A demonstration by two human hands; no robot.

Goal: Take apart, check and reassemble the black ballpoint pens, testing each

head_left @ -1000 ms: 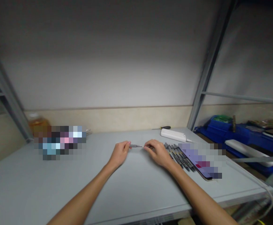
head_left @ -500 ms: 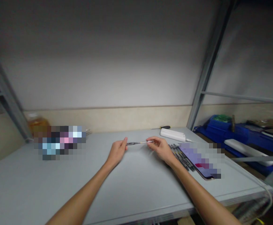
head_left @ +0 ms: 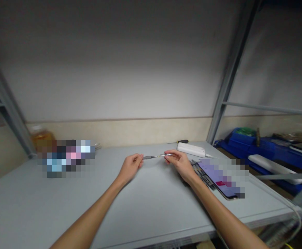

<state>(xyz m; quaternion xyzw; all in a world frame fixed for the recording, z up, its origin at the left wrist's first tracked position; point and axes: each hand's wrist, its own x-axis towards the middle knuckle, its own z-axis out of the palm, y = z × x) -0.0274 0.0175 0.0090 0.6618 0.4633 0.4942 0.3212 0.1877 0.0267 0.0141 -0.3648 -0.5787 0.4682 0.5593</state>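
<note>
Between my two hands, just above the table, a slim pen (head_left: 156,156) is held almost level. It has a grey grip toward the left and a shiny, thinner-looking stretch toward the right. My left hand (head_left: 129,169) pinches the grey end between thumb and fingers. The opposite end is in the closed fingertips of my right hand (head_left: 182,166), which cover its tip. Several dark pens (head_left: 204,177) lie side by side beyond my right wrist, partly hidden by it. Alongside them rests a flat device with a purple screen (head_left: 213,174), partly blurred out.
A white power strip (head_left: 191,149) with a cable lies at the back right, and behind it a screwdriver (head_left: 182,141). Pixelated items and a jar (head_left: 45,134) stand at the left. Metal posts (head_left: 222,100) frame the grey table (head_left: 145,207); blue bins (head_left: 246,140) are at the right.
My right hand has shifted slightly right and up. The left fingers have curled a little, and more of the pen's grey grip shows between the hands.
</note>
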